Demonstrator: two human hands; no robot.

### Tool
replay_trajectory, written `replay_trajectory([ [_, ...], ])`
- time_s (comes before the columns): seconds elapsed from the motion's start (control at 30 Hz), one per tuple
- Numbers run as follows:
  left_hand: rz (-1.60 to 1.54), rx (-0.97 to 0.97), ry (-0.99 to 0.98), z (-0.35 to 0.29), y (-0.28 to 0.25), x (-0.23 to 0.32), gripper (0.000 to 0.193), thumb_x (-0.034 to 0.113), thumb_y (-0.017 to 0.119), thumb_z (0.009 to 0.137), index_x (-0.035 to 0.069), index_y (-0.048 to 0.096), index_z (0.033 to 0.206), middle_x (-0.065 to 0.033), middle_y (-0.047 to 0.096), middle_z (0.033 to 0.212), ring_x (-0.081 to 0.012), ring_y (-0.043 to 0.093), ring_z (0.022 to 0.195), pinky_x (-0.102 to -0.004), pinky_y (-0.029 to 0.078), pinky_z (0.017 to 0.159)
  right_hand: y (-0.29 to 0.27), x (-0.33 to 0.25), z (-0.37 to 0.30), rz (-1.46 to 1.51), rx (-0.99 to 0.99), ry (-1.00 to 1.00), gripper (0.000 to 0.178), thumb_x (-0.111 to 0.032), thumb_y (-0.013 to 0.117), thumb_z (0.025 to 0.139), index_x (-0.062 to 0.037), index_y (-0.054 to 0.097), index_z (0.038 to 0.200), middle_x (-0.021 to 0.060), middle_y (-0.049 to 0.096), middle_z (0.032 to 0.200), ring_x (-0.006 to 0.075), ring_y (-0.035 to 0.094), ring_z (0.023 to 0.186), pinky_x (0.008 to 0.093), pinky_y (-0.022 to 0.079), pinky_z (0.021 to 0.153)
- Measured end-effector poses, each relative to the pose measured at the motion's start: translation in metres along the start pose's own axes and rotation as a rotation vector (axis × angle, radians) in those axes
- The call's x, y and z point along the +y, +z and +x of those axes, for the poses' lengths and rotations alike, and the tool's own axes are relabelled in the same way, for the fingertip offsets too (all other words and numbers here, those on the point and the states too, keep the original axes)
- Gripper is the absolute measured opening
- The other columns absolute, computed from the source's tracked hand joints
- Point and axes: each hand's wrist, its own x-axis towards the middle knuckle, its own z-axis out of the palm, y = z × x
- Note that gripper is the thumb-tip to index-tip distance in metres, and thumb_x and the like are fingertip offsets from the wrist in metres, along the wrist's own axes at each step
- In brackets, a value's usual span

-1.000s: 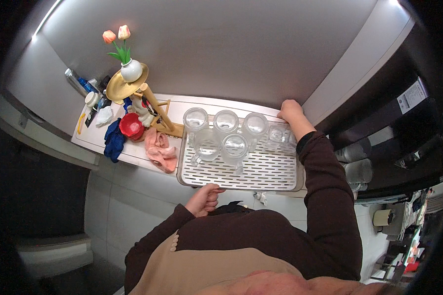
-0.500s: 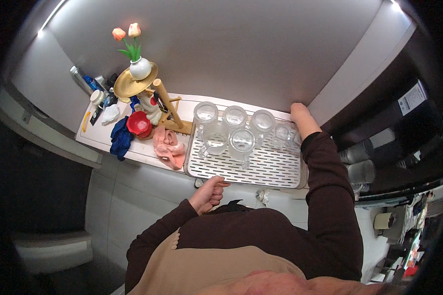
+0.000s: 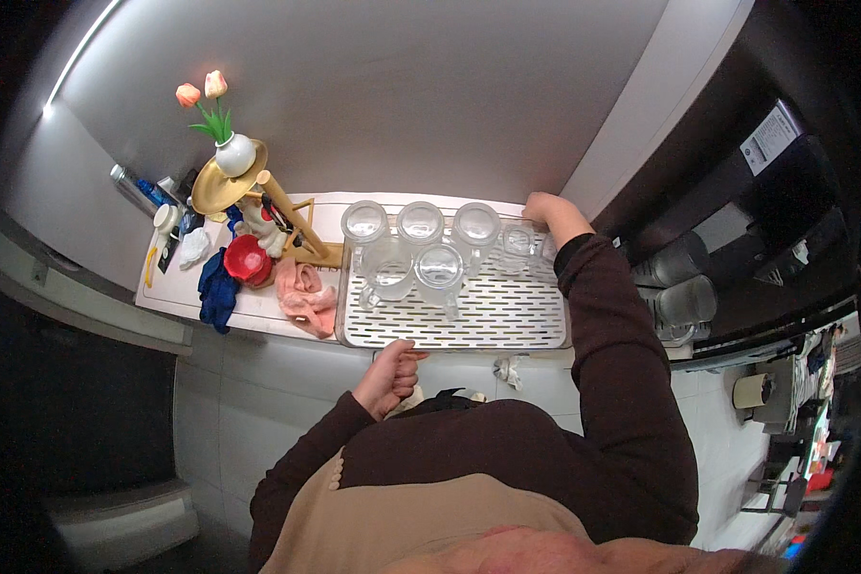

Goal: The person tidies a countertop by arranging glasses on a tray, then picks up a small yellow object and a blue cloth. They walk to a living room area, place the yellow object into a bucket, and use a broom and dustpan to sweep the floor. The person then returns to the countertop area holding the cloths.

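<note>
Resting with its fingers curled, the left hand [image 3: 388, 380] is sitting at the front edge of the stiff-looking slotted tray [image 3: 507, 331], which is lying on the white counter [image 3: 177, 290]. The right hand [image 3: 554, 216] is lying near the tray's back right corner; I cannot tell whether either is gripping anything. Glass mugs [image 3: 440, 267] are standing on the tray, likely being heavy, slippery and fragile; handles [image 3: 452, 307] are probably offering the safest hold.
</note>
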Motion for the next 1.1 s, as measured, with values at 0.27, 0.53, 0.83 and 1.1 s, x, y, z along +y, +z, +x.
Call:
replay_trajectory([
  [0.27,-0.032,0.016,-0.005,0.003,0.000,0.000,0.035,0.033,0.049,0.086,0.000,0.053,0.098,0.0096,0.021,0.052,-0.0037,0.018,0.041,-0.0200,0.016,0.036,0.000,0.002,-0.181,1.380,0.163,-0.341,0.029,-0.028,0.052,0.088,-0.0029,0.062,0.077,0.0056,0.061,0.066,0.0097,0.058,0.056,0.0242,0.047,0.051],
  [0.53,-0.024,0.031,0.003,0.001,0.006,0.001,0.037,0.032,0.049,0.086,-0.003,0.052,0.098,0.0093,0.021,0.051,-0.0040,0.018,0.041,-0.0203,0.016,0.036,0.112,-0.018,-0.268,1.417,-0.517,0.018,0.048,-0.043,0.045,0.092,0.0019,0.051,0.107,0.0110,0.063,0.081,0.0147,0.061,0.060,0.0255,0.051,0.050],
  [0.83,0.039,0.036,0.066,0.019,0.016,0.016,0.039,0.037,0.046,0.087,-0.002,0.053,0.093,0.0107,0.019,0.049,-0.0032,0.017,0.040,-0.0194,0.013,0.035,0.135,-0.036,-0.242,1.761,-0.267,0.028,0.051,-0.044,0.042,0.094,0.0041,0.047,0.112,0.0122,0.061,0.088,0.0158,0.060,0.066,0.0275,0.053,0.056],
  [1.1,0.374,0.226,0.234,0.035,0.011,0.042,0.061,0.058,0.041,0.089,-0.001,0.057,0.095,0.0109,0.020,0.052,-0.0034,0.015,0.040,-0.0217,0.012,0.037,0.134,-0.048,-0.219,1.809,-0.234,-0.027,0.052,-0.044,0.041,0.094,0.0054,0.047,0.111,0.0147,0.062,0.089,0.0143,0.059,0.064,0.0254,0.053,0.054],
])
